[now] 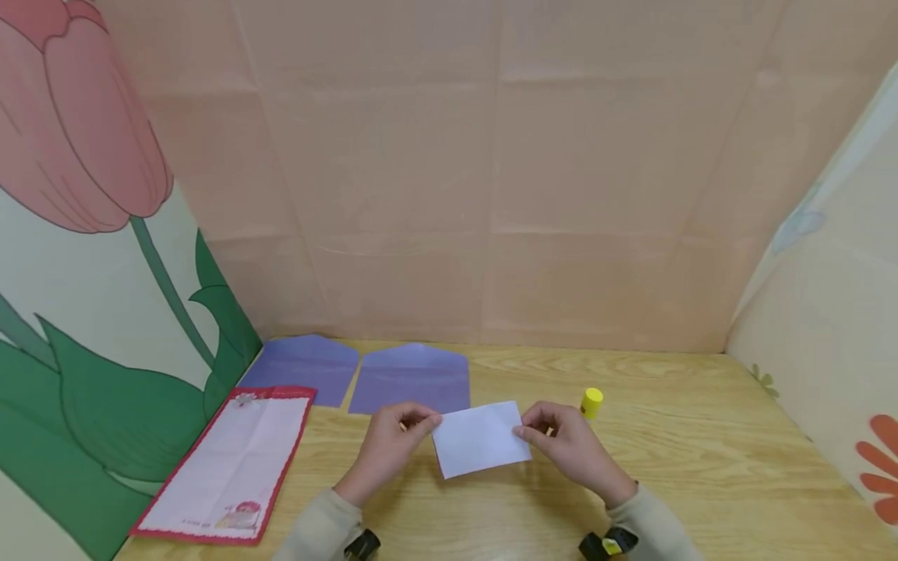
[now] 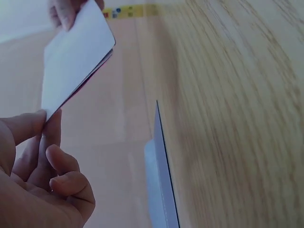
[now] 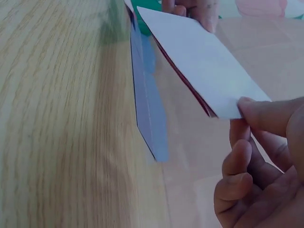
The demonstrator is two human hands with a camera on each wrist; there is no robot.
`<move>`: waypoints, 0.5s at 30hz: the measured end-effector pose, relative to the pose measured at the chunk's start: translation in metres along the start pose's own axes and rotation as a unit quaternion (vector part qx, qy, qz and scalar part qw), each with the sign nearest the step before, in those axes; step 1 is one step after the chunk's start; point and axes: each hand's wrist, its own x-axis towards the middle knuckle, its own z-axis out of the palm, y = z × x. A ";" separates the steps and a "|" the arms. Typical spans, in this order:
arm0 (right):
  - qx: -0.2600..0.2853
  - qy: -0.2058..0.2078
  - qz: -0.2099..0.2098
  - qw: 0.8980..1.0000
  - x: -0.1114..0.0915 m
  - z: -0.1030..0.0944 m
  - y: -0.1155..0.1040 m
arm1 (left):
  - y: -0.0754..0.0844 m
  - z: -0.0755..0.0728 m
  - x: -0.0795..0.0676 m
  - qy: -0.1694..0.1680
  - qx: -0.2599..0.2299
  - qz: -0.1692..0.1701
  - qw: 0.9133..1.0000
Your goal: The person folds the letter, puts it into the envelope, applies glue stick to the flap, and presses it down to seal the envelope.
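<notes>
A folded sheet of letter paper [image 1: 481, 440] is held up above the table between both hands, its white side facing up. My left hand [image 1: 397, 442] pinches its left edge between thumb and fingers. At the right edge my right hand [image 1: 570, 446] pinches it the same way. In the right wrist view the folded paper [image 3: 204, 61] shows several layers with a dark red edge along one side. The left wrist view shows the layers of the paper [image 2: 78, 61] slightly parted at one corner.
Two purple envelopes [image 1: 414, 383] with raised flaps lie at the back of the table, left of centre. A red-bordered letter sheet [image 1: 228, 460] with fold creases lies at the left. A small yellow cylinder [image 1: 592, 401] stands behind the right hand. Printed sheets [image 1: 491, 171] wall the table.
</notes>
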 end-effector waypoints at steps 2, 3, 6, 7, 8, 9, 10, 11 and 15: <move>0.000 -0.009 -0.007 1.000 0.000 -0.001 0.000 | -0.001 0.000 0.001 -0.003 -0.001 -0.005 1.000; 0.000 -0.014 -0.010 1.000 0.000 -0.001 0.000 | -0.002 -0.001 0.001 -0.006 0.002 -0.006 1.000; 0.004 -0.027 -0.008 1.000 0.000 -0.002 -0.001 | -0.002 -0.001 0.001 -0.025 0.018 0.002 1.000; 0.006 -0.030 -0.007 1.000 -0.001 -0.003 -0.002 | -0.002 0.000 0.001 -0.034 0.022 0.004 0.999; 0.007 -0.031 -0.006 0.999 -0.001 -0.003 -0.003 | -0.001 0.000 0.001 -0.043 0.025 0.008 0.999; 0.008 -0.032 -0.006 0.999 -0.001 -0.004 -0.004 | -0.001 0.000 0.001 -0.051 0.027 0.009 0.998; 0.008 -0.032 -0.007 0.999 -0.001 -0.004 -0.005 | -0.001 0.001 0.001 -0.057 0.028 0.012 0.998; 0.009 -0.033 -0.008 0.999 -0.001 -0.005 -0.006 | 0.000 0.002 0.001 -0.062 0.030 0.012 0.998; 0.006 -0.032 -0.010 0.999 -0.001 -0.005 -0.008 | -0.001 0.003 0.001 -0.067 0.030 0.008 0.997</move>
